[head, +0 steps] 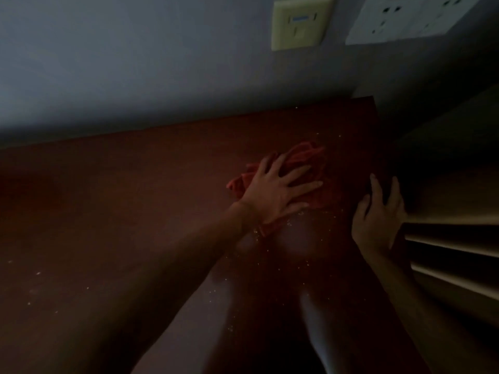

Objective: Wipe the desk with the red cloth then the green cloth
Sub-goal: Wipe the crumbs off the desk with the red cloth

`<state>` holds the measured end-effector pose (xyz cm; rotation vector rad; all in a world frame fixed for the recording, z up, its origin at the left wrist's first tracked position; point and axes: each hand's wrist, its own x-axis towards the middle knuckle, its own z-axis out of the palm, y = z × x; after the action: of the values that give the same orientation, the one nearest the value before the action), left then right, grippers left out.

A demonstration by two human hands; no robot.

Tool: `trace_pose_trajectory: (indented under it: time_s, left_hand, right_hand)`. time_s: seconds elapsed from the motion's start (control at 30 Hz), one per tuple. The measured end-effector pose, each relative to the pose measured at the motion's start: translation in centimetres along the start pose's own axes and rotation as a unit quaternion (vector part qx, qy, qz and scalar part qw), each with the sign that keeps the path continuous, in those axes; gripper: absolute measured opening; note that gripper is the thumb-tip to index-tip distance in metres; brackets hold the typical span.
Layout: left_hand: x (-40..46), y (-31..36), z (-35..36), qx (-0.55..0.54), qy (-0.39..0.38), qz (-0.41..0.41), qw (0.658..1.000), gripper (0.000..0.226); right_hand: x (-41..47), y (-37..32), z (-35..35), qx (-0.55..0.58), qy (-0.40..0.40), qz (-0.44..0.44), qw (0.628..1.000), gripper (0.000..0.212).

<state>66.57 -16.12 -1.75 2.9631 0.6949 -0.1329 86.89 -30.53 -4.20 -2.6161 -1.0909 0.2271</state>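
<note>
The left hand (272, 193) presses flat, fingers spread, on the bunched red cloth (305, 163) near the desk's (135, 198) far right corner, while the right hand (378, 211) rests with loose fingers at the right edge, holding nothing. Pale crumbs (302, 214) lie beside the cloth and nearer the person, so the red pass seems unfinished; no green cloth is in view.
</note>
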Motion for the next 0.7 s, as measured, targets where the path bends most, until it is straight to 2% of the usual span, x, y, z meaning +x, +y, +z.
trace_pose_trajectory:
  time_s: [0.03,0.1,0.2,0.33,0.43,0.6,0.7]
  left_hand:
    - [0.1,-1.1,-0.4,0.0,0.0,-0.032,1.0,0.056]
    - [0.0,-4.0,-1.1,-0.028,0.004,-0.154,0.988,0.056]
    - [-2.8,-8.9,-1.5,-0.08,0.022,-0.336,0.938,0.057]
    - [-9.7,-10.8,-1.0,-0.081,0.038,-0.419,0.904,0.062]
    - [-13.6,-6.8,-0.1,-0.077,0.05,-0.46,0.883,0.06]
    - [-11.7,3.5,1.6,-0.096,0.074,-0.585,0.802,0.056]
    - [-7.4,8.1,1.2,-0.128,0.061,-0.572,0.808,0.06]
  right_hand:
    - [0.0,0.0,-0.1,0.0,-0.002,-0.004,1.0,0.047]
    - [0.0,0.1,-0.2,0.0,-0.005,-0.012,1.0,0.048]
    - [0.0,0.0,-0.4,0.007,-0.01,-0.009,1.0,0.048]
    - [0.1,-0.1,-0.5,0.009,-0.012,-0.008,1.0,0.049]
    - [0.1,-0.1,-0.4,0.008,-0.011,-0.004,1.0,0.048]
    - [0.2,-0.4,-0.4,0.014,-0.022,0.012,1.0,0.047]
    - [0.1,-0.2,-0.8,0.053,-0.035,0.008,0.998,0.046]
